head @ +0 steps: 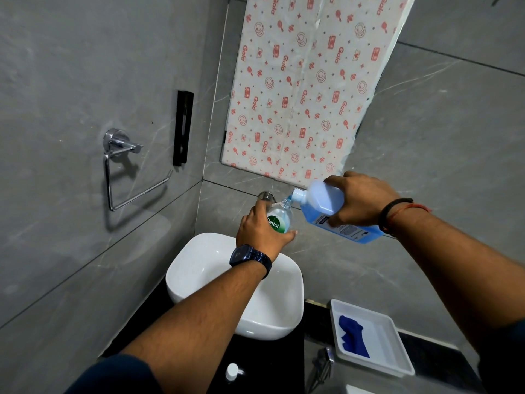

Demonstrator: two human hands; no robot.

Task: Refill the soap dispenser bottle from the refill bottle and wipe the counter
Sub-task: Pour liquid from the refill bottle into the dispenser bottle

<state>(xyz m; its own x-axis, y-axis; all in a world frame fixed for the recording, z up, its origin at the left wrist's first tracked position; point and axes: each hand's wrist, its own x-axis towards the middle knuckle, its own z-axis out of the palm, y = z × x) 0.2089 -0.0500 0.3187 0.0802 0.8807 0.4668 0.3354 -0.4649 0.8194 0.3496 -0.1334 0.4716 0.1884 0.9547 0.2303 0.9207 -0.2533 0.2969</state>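
My left hand (260, 233) grips the small clear soap dispenser bottle (281, 217) with its green Dettol label, holding it above the far rim of the white basin. My right hand (359, 201) holds the blue refill bottle (326, 206) tilted on its side, with its white neck right at the dispenser's open mouth. A thin stream of blue liquid runs between the two. The white pump cap (232, 371) lies on the black counter (255, 365) near the front edge. A blue cloth (352, 336) lies in a white tray.
The white basin (199, 268) stands on the black counter under my left forearm. A chrome tap (266, 196) sticks out of the wall behind the bottles. The white tray (397, 362) sits to the right. A chrome towel ring (122, 166) hangs on the left wall.
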